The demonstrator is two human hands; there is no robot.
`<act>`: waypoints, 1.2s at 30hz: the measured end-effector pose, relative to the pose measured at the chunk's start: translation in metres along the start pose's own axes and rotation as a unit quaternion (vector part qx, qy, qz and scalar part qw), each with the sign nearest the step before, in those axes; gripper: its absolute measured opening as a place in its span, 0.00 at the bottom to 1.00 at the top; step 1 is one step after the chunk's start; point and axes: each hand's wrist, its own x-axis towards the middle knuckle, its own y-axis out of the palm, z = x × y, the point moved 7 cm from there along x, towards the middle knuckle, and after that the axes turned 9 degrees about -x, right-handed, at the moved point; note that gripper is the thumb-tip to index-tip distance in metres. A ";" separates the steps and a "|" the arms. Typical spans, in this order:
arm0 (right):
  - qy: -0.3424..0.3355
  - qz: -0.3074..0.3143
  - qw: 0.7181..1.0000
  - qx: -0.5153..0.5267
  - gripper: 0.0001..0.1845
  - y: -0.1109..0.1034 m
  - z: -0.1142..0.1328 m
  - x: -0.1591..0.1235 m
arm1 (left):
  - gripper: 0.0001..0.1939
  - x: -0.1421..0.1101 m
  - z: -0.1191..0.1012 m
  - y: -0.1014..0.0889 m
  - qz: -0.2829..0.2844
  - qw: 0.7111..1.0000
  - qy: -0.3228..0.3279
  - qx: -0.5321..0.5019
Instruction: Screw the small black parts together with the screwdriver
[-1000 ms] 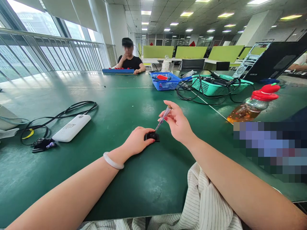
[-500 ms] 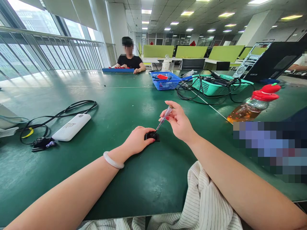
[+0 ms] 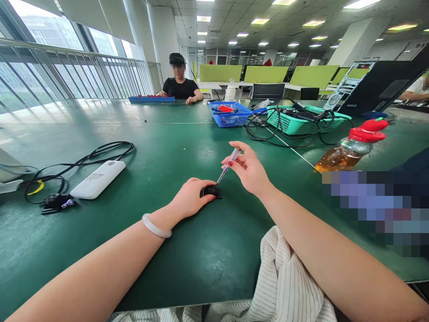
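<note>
A small black part (image 3: 211,191) lies on the green table (image 3: 197,264) in front of me; its exact kind is too small to make out. My left hand (image 3: 191,196) grips it between thumb and fingers and keeps it against the tabletop. In my right hand (image 3: 250,170) is a screwdriver (image 3: 231,159) with a clear handle, pinched between thumb and fingers. The screwdriver slants down to the left, and its tip meets the upper right edge of the black part. Whether a screw sits under the tip is hidden.
To the left lie a white power bank (image 3: 98,180) and a black cable (image 3: 83,158). Ahead stand a blue basket (image 3: 231,118) and a green basket (image 3: 295,126) with cables. A red-lidded bottle (image 3: 350,150) is at right. Across the table sits a person (image 3: 181,87) by a blue tray (image 3: 152,99).
The blue tray across the table has shifted left beside the other person. My view has moved slightly; both my hands keep their hold, the screwdriver tip still at the black part.
</note>
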 end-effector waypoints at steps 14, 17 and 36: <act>0.150 -0.056 0.987 0.026 0.31 -0.012 -0.036 0.004 | 0.20 0.000 0.000 0.000 0.006 1.000 0.002 -0.003; 0.201 -0.069 0.977 0.031 0.33 -0.013 -0.039 0.001 | 0.20 0.000 0.001 0.001 0.006 1.000 -0.001 -0.007; -0.156 0.034 0.971 -0.179 0.21 0.019 0.047 -0.020 | 0.21 0.000 0.001 0.001 -0.002 1.000 0.029 0.006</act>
